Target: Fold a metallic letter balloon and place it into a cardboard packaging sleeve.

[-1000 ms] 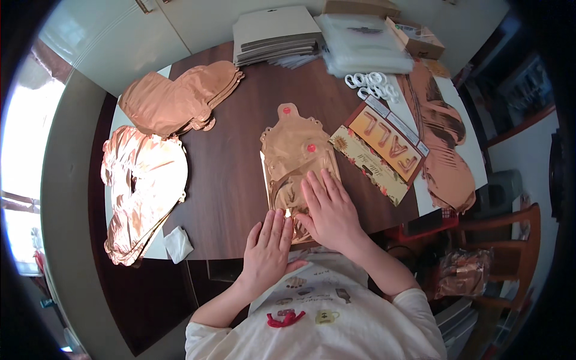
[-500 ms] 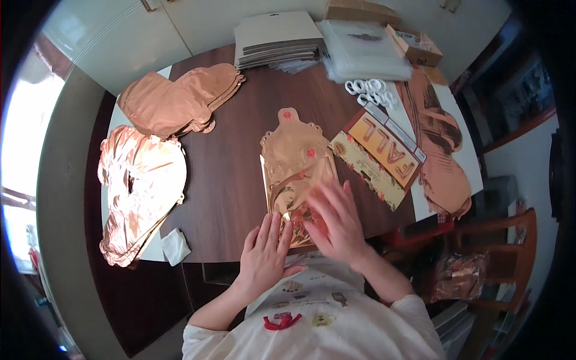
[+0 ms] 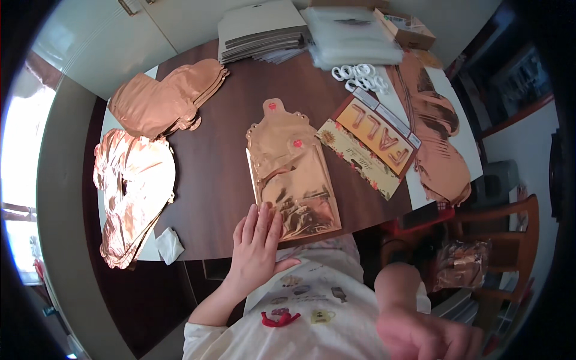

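Observation:
A flat, folded rose-gold foil balloon (image 3: 282, 162) with red marks near its far end lies on the table in front of me. Its near part is shiny and creased. My left hand (image 3: 257, 240) rests flat on the balloon's near left edge, fingers stretched out and holding nothing. Away from the table, my right hand (image 3: 427, 335) is low at the right, beside my shirt. It is blurred with bent fingers, and whether it holds anything is hidden.
Foil balloon stacks lie at the left (image 3: 138, 186), far left (image 3: 162, 99) and right (image 3: 438, 138). Printed cards (image 3: 369, 144), white rings (image 3: 360, 78), clear bags (image 3: 354, 39), grey boards (image 3: 261, 30) and a small box (image 3: 408, 30) sit farther back. A white cloth (image 3: 170, 246) is near the left edge.
My right hand has left the balloon and swung down to the lower right, beside my body. My left hand stays on the balloon's near edge. The whole view has shifted slightly.

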A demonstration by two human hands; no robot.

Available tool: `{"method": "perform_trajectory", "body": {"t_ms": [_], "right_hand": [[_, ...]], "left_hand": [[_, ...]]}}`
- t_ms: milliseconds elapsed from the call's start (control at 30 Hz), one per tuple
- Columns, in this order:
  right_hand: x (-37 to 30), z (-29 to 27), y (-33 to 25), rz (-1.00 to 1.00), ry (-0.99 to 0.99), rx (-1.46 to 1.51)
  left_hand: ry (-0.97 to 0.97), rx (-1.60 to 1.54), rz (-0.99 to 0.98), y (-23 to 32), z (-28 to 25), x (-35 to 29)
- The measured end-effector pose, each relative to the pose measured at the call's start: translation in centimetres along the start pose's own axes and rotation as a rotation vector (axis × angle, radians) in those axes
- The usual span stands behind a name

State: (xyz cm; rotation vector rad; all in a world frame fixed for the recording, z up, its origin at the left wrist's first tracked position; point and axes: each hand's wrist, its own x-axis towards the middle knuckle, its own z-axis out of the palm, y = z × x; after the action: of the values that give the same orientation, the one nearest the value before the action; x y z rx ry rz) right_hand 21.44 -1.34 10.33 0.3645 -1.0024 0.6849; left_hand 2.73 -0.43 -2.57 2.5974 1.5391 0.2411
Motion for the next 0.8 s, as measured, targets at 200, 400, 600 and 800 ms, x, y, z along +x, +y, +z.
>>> {"method": "perform_trajectory", "body": {"t_ms": [200, 400, 600, 800], "right_hand": [[-0.8, -2.4, -2.0, 0.020, -0.281, 0.187], [0.7, -2.7, -4.3, 0.223, -0.300, -0.057], [-0.1, -4.0, -4.9, 0.167, -0.289, -0.115], [0.3, -4.5, -4.9, 0.193, -0.289, -0.137]], "left_hand": [[0.116, -0.195, 0.241, -1.3, -2.3, 8.6], [0.023, -0.109, 0.082, -1.5, 0.4, 21.5], [-0.050, -0.118, -0.149, 1.0, 3.0, 26.8], [-0.168, -0.131, -0.204, 2.1, 3.4, 28.1]]}}
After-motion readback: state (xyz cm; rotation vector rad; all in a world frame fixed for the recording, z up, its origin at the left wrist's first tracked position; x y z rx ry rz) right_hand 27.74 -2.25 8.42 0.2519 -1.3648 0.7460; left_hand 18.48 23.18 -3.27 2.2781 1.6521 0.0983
